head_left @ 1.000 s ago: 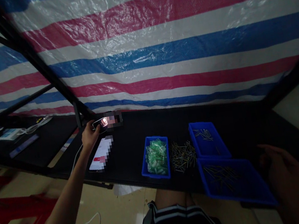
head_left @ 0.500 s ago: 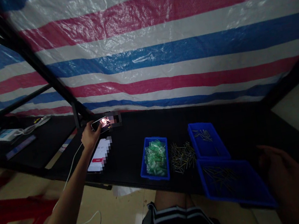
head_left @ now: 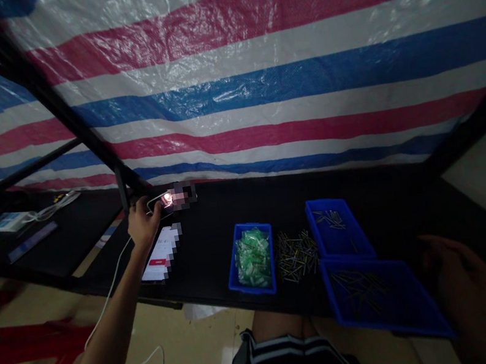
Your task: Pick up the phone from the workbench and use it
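While the left hand (head_left: 142, 224) closes its fingers around a small lit phone (head_left: 159, 203) at the black table's (head_left: 212, 218) far edge, a second phone (head_left: 160, 255) lies flat just beside it at five o'clock. The right hand (head_left: 463, 288) rests loosely curled and empty at three o'clock of a blue bin (head_left: 381, 302) of metal pins, near the green-filled bin (head_left: 252, 259).
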A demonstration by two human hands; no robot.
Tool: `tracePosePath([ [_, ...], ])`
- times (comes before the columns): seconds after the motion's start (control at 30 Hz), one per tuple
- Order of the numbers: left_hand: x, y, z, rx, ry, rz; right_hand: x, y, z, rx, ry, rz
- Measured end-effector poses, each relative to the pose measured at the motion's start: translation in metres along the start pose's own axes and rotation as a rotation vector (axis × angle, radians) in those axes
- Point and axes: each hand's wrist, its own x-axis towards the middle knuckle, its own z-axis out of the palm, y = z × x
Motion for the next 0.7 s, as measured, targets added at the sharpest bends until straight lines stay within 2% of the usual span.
tracePosePath([
  [0.1, -0.004, 0.013, -0.019, -0.069, 0.199, 0.06, 0.0, 0.0, 0.0, -0.01, 0.016, 0.012],
  [0.2, -0.02, 0.035, -0.042, -0.277, 0.309, 0.191, -0.001, -0.002, 0.0, -0.008, 0.016, -0.016],
  [0.3, -0.05, 0.061, -0.057, -0.472, 0.299, 0.264, -0.002, -0.006, 0.002, 0.02, 0.019, -0.023],
  [0.4, -0.078, 0.076, -0.057, -0.402, 0.235, 0.338, -0.004, -0.009, 0.003, 0.053, 0.019, -0.008],
  [0.47, -0.089, 0.074, -0.051, -0.35, 0.225, 0.339, -0.004, -0.01, 0.003, 0.074, 0.007, 0.01],
  [0.53, -0.094, 0.065, -0.047, -0.387, 0.226, 0.276, -0.004, -0.009, 0.002, 0.079, 0.0, 0.011],
  [0.63, -0.088, 0.044, -0.045, -0.409, 0.265, 0.159, -0.003, -0.007, 0.002, 0.075, -0.001, -0.019],
  [0.7, -0.076, 0.031, -0.044, -0.319, 0.293, 0.138, -0.003, -0.005, 0.001, 0.057, -0.005, -0.041],
])
